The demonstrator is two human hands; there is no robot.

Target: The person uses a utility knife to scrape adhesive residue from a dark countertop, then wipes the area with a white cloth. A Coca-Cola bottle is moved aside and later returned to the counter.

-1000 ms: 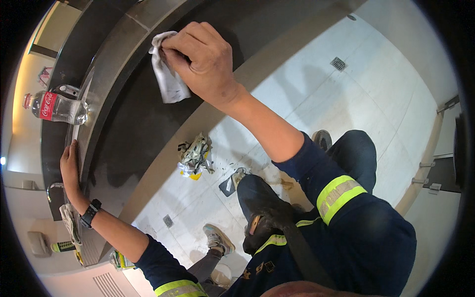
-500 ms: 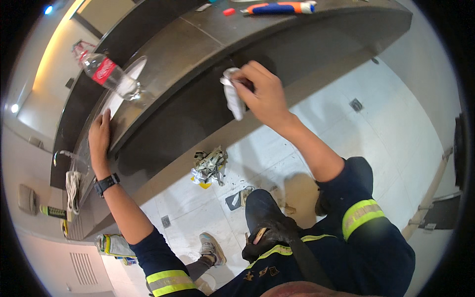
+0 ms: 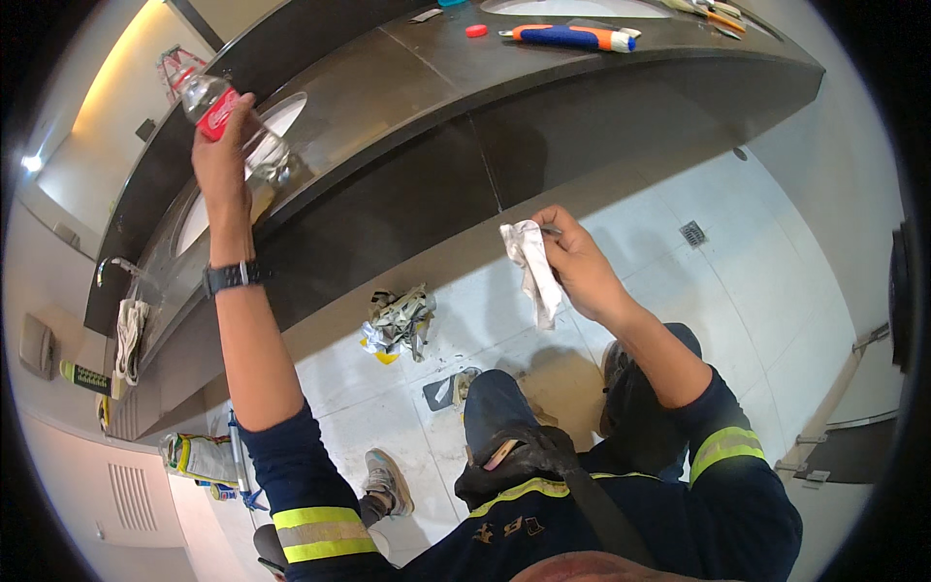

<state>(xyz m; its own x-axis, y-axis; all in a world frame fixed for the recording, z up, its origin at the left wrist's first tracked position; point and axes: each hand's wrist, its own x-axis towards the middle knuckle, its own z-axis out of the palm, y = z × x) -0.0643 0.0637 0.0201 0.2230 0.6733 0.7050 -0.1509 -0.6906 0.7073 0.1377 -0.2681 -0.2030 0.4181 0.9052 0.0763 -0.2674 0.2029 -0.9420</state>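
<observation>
A clear plastic bottle [image 3: 267,155] with a red label and red cap stands tilted in view on the dark counter [image 3: 349,112], beside an oval white sink. My left hand [image 3: 223,175] is closed round its middle, over the label. In front of the counter my right hand [image 3: 587,272] pinches a crumpled white cloth [image 3: 533,267], which hangs down over the floor. Something thin and dark shows between the right fingers, too small to name.
On the counter lie an orange and blue tool [image 3: 572,38], a red cap [image 3: 476,31] and several brushes [image 3: 713,14]. Crumpled wrapping [image 3: 400,325] and a dark flat object [image 3: 439,393] lie on the tiled floor. A faucet [image 3: 121,264] is at the left.
My left hand has risen from the counter's edge and taken hold of the bottle. My right hand, with the cloth, has moved down and to the right, away from the counter.
</observation>
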